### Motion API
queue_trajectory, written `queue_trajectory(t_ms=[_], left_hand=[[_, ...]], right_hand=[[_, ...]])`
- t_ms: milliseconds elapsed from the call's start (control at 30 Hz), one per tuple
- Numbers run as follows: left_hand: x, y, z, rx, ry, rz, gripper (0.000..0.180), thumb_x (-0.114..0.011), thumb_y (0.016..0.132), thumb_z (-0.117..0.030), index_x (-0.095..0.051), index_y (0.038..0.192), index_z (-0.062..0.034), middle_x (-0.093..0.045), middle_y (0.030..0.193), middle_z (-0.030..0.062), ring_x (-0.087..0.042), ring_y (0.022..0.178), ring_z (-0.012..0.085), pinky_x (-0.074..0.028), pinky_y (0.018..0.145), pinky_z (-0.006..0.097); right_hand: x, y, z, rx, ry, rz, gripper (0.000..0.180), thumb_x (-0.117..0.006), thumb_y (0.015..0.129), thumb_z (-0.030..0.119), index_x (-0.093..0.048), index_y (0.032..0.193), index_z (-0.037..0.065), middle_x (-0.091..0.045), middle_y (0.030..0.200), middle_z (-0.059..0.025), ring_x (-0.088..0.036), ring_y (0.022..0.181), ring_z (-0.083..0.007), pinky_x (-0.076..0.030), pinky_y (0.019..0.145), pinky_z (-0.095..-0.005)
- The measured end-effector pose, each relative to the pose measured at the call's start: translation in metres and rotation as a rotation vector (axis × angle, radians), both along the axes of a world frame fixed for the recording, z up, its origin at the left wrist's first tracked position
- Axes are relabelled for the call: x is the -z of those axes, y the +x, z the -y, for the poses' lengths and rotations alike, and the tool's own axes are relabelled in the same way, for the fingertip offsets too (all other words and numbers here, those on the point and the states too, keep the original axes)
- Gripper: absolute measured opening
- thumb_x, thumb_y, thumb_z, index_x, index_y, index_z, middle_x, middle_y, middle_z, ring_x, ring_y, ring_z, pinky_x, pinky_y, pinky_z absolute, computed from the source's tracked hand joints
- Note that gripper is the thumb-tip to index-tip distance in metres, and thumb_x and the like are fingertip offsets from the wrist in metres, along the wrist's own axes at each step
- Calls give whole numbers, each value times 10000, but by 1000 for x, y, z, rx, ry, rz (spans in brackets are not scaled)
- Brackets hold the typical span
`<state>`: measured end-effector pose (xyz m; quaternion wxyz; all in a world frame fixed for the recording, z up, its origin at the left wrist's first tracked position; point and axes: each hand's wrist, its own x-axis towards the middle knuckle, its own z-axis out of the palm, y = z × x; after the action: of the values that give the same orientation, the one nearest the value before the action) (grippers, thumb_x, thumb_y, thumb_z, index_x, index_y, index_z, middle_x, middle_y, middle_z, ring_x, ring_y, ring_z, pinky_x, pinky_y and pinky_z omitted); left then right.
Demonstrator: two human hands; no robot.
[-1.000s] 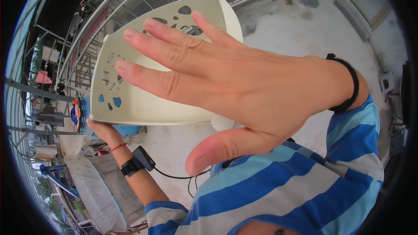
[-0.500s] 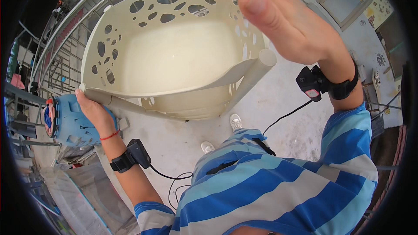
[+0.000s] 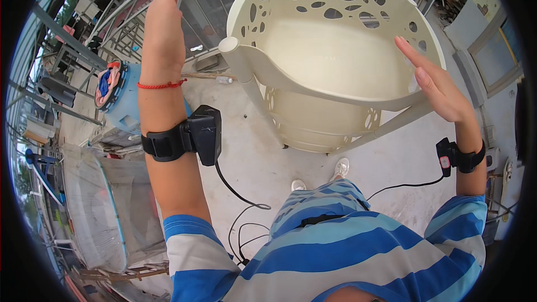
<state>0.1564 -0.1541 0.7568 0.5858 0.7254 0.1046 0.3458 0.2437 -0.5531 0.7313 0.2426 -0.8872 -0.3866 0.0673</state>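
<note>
A cream plastic rack [image 3: 330,94] on corner posts stands in front of me, slightly right of the middle. Rounded cut-outs pierce its walls, its upper basket holds nothing, and a second tier shows below. My left hand [image 3: 164,28] is raised to the left of the rack, apart from it, seen edge-on with straight fingers and nothing visible in it. At the near right corner of the rack, my right hand [image 3: 442,92] is open with its fingers stretched out. It hides that corner's top, and I cannot tell how firmly it touches.
A blue barrel [image 3: 126,100] with cloth on top stands at the left. Metal railings [image 3: 204,0] run behind the rack. A sheet-covered item [image 3: 131,207] is at the lower left, and black cables [image 3: 243,201] hang from bands on my forearms.
My left hand has left the rack's near left corner and risen. My right hand has come down to the near right corner. The rack appears further right in view.
</note>
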Motion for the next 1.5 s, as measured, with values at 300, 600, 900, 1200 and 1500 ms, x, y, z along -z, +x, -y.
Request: queue_trajectory(t_ms=[300, 600, 900, 1200, 1500], left_hand=[[52, 23, 10, -59, 742, -719, 863, -276, 946, -562, -39, 1448, 99, -82, 1495, 344, 43, 1422, 428, 20, 1097, 598], [49, 18, 13, 100, 621, -408, 804, -343, 974, -465, -77, 1415, 153, -108, 1487, 347, -33, 1418, 426, -93, 1142, 443], [59, 9, 11, 155, 593, -457, 652, -407, 1001, -286, -134, 1432, 121, -160, 1522, 257, -142, 1432, 297, -150, 1138, 322], [33, 0, 11, 330, 739, -588, 679, -408, 999, -302, -94, 1442, 106, -74, 1519, 299, -38, 1439, 355, -84, 1150, 387], [7, 44, -70, 587, 597, -609, 552, -364, 1022, -299, -226, 1472, -9, -254, 1523, 130, -204, 1414, 224, -152, 1133, 330]], right_hand=[[-3, -3, -8, 6, 92, -72, 644, -249, 973, 551, -303, 1472, 148, -380, 1458, -164, -370, 1336, -335, -298, 1081, -389], [-5, -1, -2, -15, 159, -42, 621, -305, 974, 498, -355, 1442, 93, -472, 1376, -188, -456, 1259, -317, -328, 1045, -380], [6, -10, 9, 64, 453, 149, 373, -509, 920, 228, -586, 1207, 2, -633, 1135, -173, -598, 1067, -289, -434, 923, -352], [10, -5, 12, 4, 208, 349, 379, -694, 750, 143, -645, 1110, 36, -654, 1073, -153, -617, 1038, -332, -473, 835, -381], [17, -17, -8, 560, 268, 258, 565, -559, 886, 152, -379, 1405, 23, -260, 1499, -240, -302, 1379, -344, -250, 1103, -410]])
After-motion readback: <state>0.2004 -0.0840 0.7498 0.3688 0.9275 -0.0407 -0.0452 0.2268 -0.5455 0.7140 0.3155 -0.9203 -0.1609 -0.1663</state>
